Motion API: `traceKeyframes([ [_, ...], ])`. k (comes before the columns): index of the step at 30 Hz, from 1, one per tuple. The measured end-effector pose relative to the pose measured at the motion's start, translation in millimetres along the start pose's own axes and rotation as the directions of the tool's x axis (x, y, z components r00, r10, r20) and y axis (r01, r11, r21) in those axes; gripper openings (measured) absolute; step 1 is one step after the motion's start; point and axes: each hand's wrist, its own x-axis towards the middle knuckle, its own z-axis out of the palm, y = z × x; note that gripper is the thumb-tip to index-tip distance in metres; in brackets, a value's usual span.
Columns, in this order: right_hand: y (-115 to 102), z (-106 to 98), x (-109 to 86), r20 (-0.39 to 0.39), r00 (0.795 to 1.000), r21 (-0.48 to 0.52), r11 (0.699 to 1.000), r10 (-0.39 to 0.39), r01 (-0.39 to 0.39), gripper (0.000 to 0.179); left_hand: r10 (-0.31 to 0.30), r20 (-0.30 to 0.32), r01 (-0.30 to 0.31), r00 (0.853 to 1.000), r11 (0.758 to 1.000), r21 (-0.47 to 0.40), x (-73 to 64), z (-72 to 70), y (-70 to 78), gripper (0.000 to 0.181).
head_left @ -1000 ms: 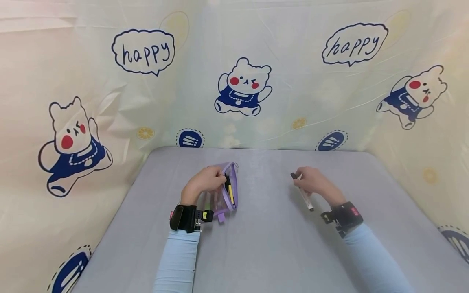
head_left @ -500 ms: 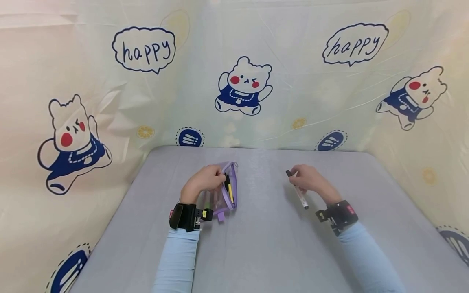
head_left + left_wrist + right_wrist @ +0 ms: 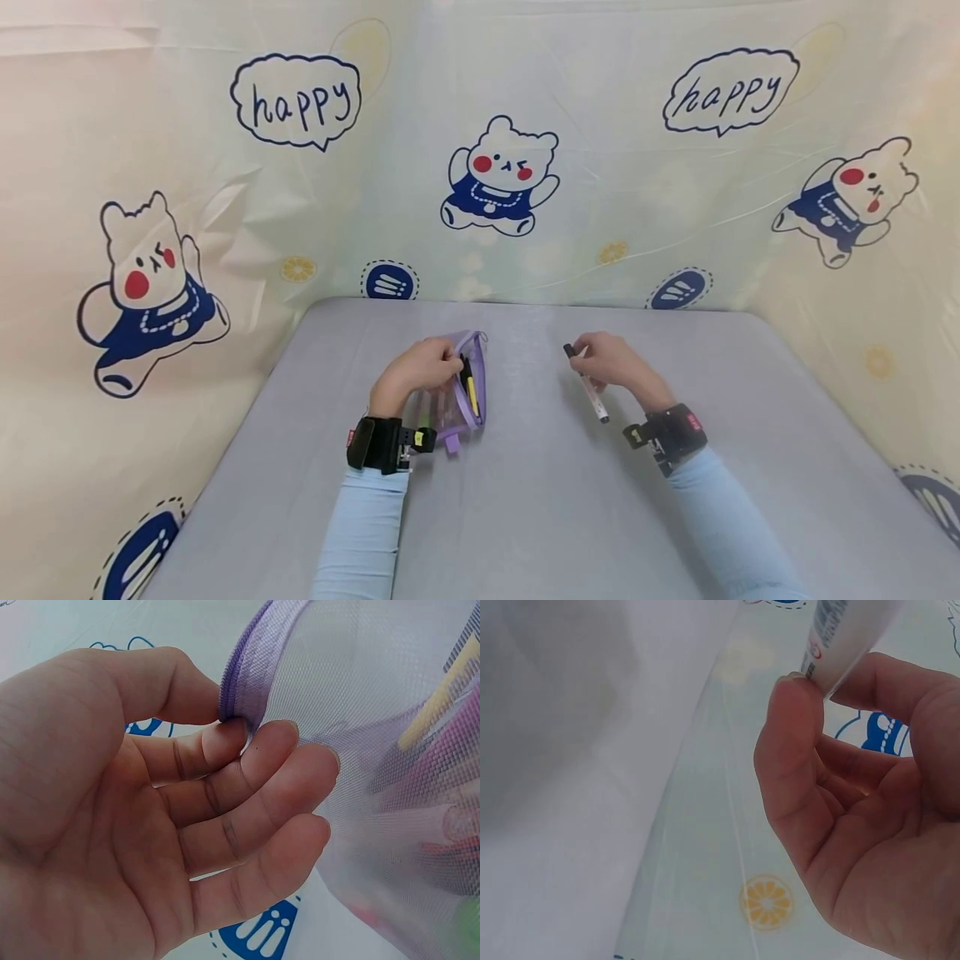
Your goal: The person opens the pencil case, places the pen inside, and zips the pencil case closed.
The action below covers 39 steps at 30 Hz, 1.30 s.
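A purple mesh pencil case (image 3: 481,375) with its zip undone lies left of the table's middle; black and yellow pens (image 3: 471,390) show in its mouth. My left hand (image 3: 415,375) pinches the zipped edge between thumb and forefinger, the other fingers resting along the mesh in the left wrist view. Several coloured items show blurred through that mesh (image 3: 352,705). To the right, my right hand (image 3: 617,365) holds a white marker (image 3: 592,396) with black ends between thumb and fingertips, tilted above the table. Only the marker's white barrel (image 3: 844,637) shows in the right wrist view.
The grey table (image 3: 525,517) reaches back to a pale curtain (image 3: 600,183) printed with bears and the word "happy". Black wrist cameras are strapped over light blue sleeves (image 3: 367,533).
My right hand has moved left with the marker, closer to the pencil case. The left hand and the case have stayed in place.
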Motion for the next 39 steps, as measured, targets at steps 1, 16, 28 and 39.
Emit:
traceKeyframes([
  [1, -2, 1, 0.6, 0.002, 1.0, 0.005, 1.0, 0.002, -0.002, 0.037, 0.001, 0.0, -0.001, 1.0, 1.0, -0.001, 0.1, 0.0, -0.3, 0.015],
  [16, -20, 22, 24.8, 0.048, 0.998, 0.095, 0.995, -0.029, 0.024, 0.035, -0.019, 0.006, 0.019, 1.0, 1.0, -0.023, -1.3, 0.8, -5.4, 0.015],
  [28, -41, 38, 38.3, 0.069, 0.995, 0.157, 0.986, -0.067, 0.056, 0.03, -0.02, 0.005, 0.02, 1.0, 1.0, -0.017, -0.5, -1.8, -4.0, 0.016],
  [39, -54, 52, 49.4, 0.068, 0.992, 0.232, 0.969, -0.105, 0.087, 0.029, -0.018, 0.007, 0.018, 1.0, 1.0, -0.009, -0.6, -4.2, -4.3, 0.015],
])
